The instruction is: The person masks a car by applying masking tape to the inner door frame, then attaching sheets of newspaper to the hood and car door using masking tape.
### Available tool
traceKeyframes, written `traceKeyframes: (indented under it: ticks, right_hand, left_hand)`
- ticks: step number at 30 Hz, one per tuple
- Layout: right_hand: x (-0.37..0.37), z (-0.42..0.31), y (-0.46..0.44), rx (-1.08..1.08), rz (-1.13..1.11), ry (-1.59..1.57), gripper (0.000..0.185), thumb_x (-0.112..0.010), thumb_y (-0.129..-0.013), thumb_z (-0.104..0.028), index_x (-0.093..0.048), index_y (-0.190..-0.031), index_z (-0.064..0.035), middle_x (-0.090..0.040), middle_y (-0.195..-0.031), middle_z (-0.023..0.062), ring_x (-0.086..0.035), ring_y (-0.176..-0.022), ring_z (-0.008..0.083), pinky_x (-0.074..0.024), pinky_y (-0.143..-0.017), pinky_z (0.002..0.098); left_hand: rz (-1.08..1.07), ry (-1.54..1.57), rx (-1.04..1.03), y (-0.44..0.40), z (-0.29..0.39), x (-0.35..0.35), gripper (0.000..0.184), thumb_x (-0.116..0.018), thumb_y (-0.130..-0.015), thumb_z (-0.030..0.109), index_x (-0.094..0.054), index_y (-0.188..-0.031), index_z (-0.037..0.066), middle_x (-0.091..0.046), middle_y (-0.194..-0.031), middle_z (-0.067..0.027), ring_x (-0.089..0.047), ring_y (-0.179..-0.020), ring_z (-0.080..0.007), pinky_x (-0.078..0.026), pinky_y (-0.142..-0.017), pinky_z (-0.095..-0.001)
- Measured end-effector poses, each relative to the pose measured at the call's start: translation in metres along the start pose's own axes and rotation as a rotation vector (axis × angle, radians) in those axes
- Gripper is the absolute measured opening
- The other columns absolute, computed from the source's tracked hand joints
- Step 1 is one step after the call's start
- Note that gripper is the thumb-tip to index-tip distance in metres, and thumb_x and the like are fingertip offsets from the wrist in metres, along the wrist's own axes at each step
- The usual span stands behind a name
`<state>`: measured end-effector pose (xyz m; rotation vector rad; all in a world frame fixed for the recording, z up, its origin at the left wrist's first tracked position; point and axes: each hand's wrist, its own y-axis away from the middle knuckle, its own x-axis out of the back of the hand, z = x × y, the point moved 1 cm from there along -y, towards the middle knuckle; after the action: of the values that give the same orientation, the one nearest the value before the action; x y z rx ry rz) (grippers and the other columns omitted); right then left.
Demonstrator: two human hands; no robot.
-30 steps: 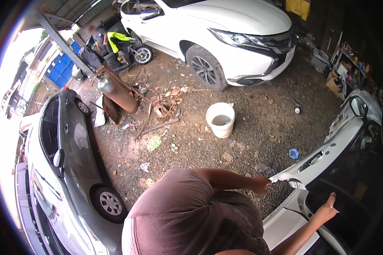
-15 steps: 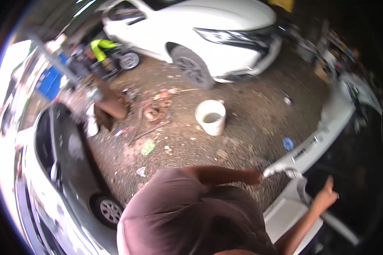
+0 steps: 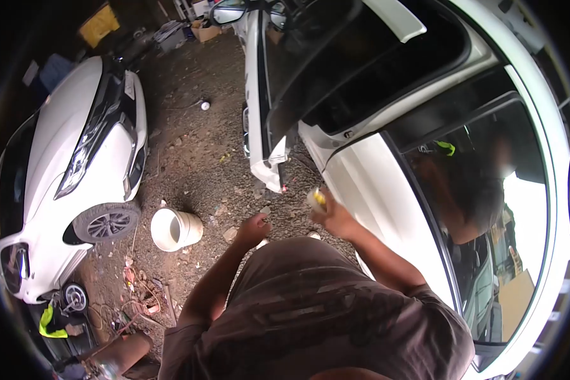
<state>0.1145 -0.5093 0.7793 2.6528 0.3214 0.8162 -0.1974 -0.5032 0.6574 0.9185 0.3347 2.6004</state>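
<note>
In the head view, gravel ground (image 3: pixel 190 136) runs between a parked white SUV (image 3: pixel 111 158) on the picture's left and an open white car door (image 3: pixel 254 95). The door's free end points back toward the person, just beyond the hands. To the right, the same car's white side panel (image 3: pixel 386 202) and dark side window (image 3: pixel 481 209) form a long edge beside the right forearm; a narrower strip of gravel lies between this panel and the door's end.

Both elbows are bent and the forearms reach forward, low in front of the brown shirt (image 3: pixel 348 316). The left hand (image 3: pixel 253 230) hangs above the gravel with its fingers curled in; whether they hold anything cannot be told. The right hand (image 3: pixel 335 218), near the side panel, has its fingers closed around a small pale roundish object (image 3: pixel 316 199) with a yellow part, possibly a roll of tape; it is blurred. This object is held just short of the door's end.

A white bucket (image 3: pixel 177 229) stands on the gravel to the left of the left hand; its contents cannot be made out. Farther off sit a grey crate (image 3: pixel 170 36) and a cardboard box (image 3: pixel 205 31).
</note>
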Motion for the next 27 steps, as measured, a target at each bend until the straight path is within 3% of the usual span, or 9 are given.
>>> traceKeyframes:
  ticks: [7, 9, 13, 15, 16, 18, 21, 25, 27]
  right_hand:
    - [0.009, 0.078, 0.058, -0.246, -0.139, -0.197, 0.078, -0.070, -0.093, -0.026, -0.037, -0.160, -0.0039, -0.068, -0.132, 0.0264, -0.069, -0.116, 0.0342, -0.0509, -0.101, 0.0418]
    - [0.022, 0.087, 0.068, -0.251, -0.108, -0.156, 0.078, -0.070, -0.093, -0.027, -0.038, -0.160, -0.0043, -0.068, -0.133, 0.0260, -0.069, -0.117, 0.0341, -0.0509, -0.101, 0.0418]
    - [0.047, 0.083, 0.089, -0.294, -0.083, -0.030, 0.076, -0.070, -0.095, -0.029, -0.040, -0.160, -0.0055, -0.065, -0.139, 0.0269, -0.065, -0.125, 0.0351, -0.0496, -0.104, 0.0422]
    - [0.046, 0.098, 0.095, -0.286, -0.055, -0.065, 0.075, -0.070, -0.095, -0.030, -0.040, -0.160, -0.0052, -0.064, -0.139, 0.0272, -0.064, -0.127, 0.0355, -0.0488, -0.106, 0.0427]
    - [0.045, 0.102, 0.098, -0.277, -0.035, -0.098, 0.074, -0.069, -0.096, -0.030, -0.041, -0.159, -0.0049, -0.064, -0.140, 0.0276, -0.063, -0.130, 0.0360, -0.0479, -0.108, 0.0431]
    - [0.048, 0.107, 0.103, -0.301, -0.031, -0.137, 0.071, -0.070, -0.097, -0.029, -0.043, -0.157, -0.0025, -0.063, -0.142, 0.0271, -0.063, -0.129, 0.0353, -0.0478, -0.107, 0.0418]
    - [0.051, 0.119, 0.108, -0.304, -0.004, -0.140, 0.067, -0.070, -0.099, -0.026, -0.045, -0.156, 0.0001, -0.062, -0.143, 0.0266, -0.063, -0.129, 0.0343, -0.0480, -0.106, 0.0401]
    - [0.056, 0.130, 0.116, -0.298, 0.040, -0.200, 0.066, -0.069, -0.099, -0.023, -0.044, -0.156, 0.0013, -0.063, -0.142, 0.0260, -0.064, -0.127, 0.0328, -0.0490, -0.105, 0.0389]
    - [0.063, 0.126, 0.121, -0.299, 0.053, -0.158, 0.067, -0.068, -0.099, -0.022, -0.042, -0.156, 0.0017, -0.066, -0.138, 0.0247, -0.065, -0.124, 0.0316, -0.0496, -0.103, 0.0382]
  left_hand:
    - [-0.091, -0.035, -0.169, -0.062, 0.081, -0.044, 0.057, -0.078, -0.089, 0.034, -0.065, -0.135, 0.003, -0.075, -0.098, -0.0178, -0.072, -0.085, -0.0302, -0.056, -0.077, -0.0408]
    - [-0.146, -0.045, -0.187, -0.073, 0.120, -0.052, 0.061, -0.078, -0.090, 0.032, -0.060, -0.141, 0.003, -0.074, -0.113, -0.0221, -0.073, -0.099, -0.0343, -0.057, -0.086, -0.0422]
    - [-0.083, -0.072, -0.360, -0.099, 0.179, -0.070, 0.073, -0.079, -0.090, 0.031, -0.049, -0.152, 0.007, -0.070, -0.125, -0.0263, -0.070, -0.115, -0.0386, -0.055, -0.097, -0.0439]
    - [-0.013, -0.136, -0.508, -0.111, 0.218, -0.073, 0.091, -0.077, -0.089, 0.026, -0.028, -0.163, 0.004, -0.053, -0.148, -0.0322, -0.055, -0.136, -0.0456, -0.046, -0.112, -0.0475]
    - [-0.012, -0.137, -0.510, -0.117, 0.236, -0.077, 0.091, -0.077, -0.089, 0.026, -0.028, -0.163, 0.004, -0.053, -0.148, -0.0322, -0.055, -0.136, -0.0456, -0.046, -0.112, -0.0475]
    - [0.009, -0.116, -0.597, -0.129, 0.271, -0.084, 0.102, -0.074, -0.088, 0.020, -0.010, -0.165, -0.001, -0.034, -0.163, -0.0329, -0.039, -0.149, -0.0459, -0.036, -0.122, -0.0461]
    - [0.015, -0.145, -0.610, -0.144, 0.313, -0.096, 0.108, -0.072, -0.087, 0.017, -0.002, -0.166, -0.002, -0.023, -0.168, -0.0321, -0.029, -0.155, -0.0439, -0.030, -0.127, -0.0438]
    - [-0.070, -0.289, -0.566, -0.165, 0.321, -0.122, 0.111, -0.074, -0.084, 0.016, -0.002, -0.166, -0.001, -0.017, -0.171, -0.0283, -0.016, -0.160, -0.0395, -0.029, -0.127, -0.0414]
    - [-0.058, -0.250, -0.601, -0.168, 0.306, -0.124, 0.109, -0.074, -0.084, 0.017, -0.005, -0.166, -0.001, -0.019, -0.170, -0.0289, -0.019, -0.159, -0.0402, -0.029, -0.127, -0.0417]
